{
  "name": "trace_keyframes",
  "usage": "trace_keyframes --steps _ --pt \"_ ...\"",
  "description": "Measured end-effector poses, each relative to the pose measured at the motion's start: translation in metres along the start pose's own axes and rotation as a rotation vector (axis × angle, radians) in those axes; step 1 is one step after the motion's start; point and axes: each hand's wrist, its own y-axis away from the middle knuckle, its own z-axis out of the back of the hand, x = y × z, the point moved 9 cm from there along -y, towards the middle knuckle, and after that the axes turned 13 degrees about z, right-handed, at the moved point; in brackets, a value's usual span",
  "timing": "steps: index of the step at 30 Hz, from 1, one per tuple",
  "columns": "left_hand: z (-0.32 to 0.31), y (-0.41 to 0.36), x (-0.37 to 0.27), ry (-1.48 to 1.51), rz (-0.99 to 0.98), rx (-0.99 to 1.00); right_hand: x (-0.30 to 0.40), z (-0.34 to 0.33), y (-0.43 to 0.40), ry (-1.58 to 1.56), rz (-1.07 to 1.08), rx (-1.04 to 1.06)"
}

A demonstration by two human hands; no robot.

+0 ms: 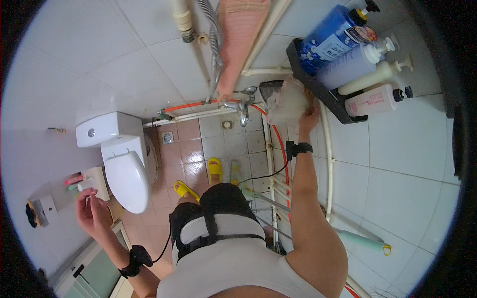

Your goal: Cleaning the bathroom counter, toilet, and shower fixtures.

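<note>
My right hand (310, 113) reaches to the lower corner shelf (269, 89) and touches a whitish translucent mesh or plastic bundle (291, 102); its fingers are mostly hidden behind it, so the grip cannot be made out. My left hand (91, 210) is raised at the left with curled fingers and nothing visible in it, well apart from the wall. Above my right hand, a black corner shelf (328, 89) bears a blue pump bottle (328, 41), a pale lavender pump bottle (348, 67), a cream one (367, 78) and a pink-white one (372, 100).
A white toilet (126, 178) stands at the left. A metal tap (242, 108) and a pink towel (242, 41) are by the wall. Pipes and a red hose (280, 139) run beside my right arm. A green-handled mop (361, 240) leans at the lower right.
</note>
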Motion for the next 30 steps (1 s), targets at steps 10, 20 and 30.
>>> trace_keyframes --steps 10,20,30 --pt "0.077 0.02 0.025 0.031 0.06 -0.165 0.073 0.048 0.025 -0.45 0.091 0.08" --pt "0.254 0.073 0.084 0.074 0.111 -0.546 0.323 0.075 0.11 -0.749 0.255 0.437" --pt "0.44 0.164 0.196 0.02 0.276 -0.806 0.601 0.007 0.313 -0.989 0.512 0.839"
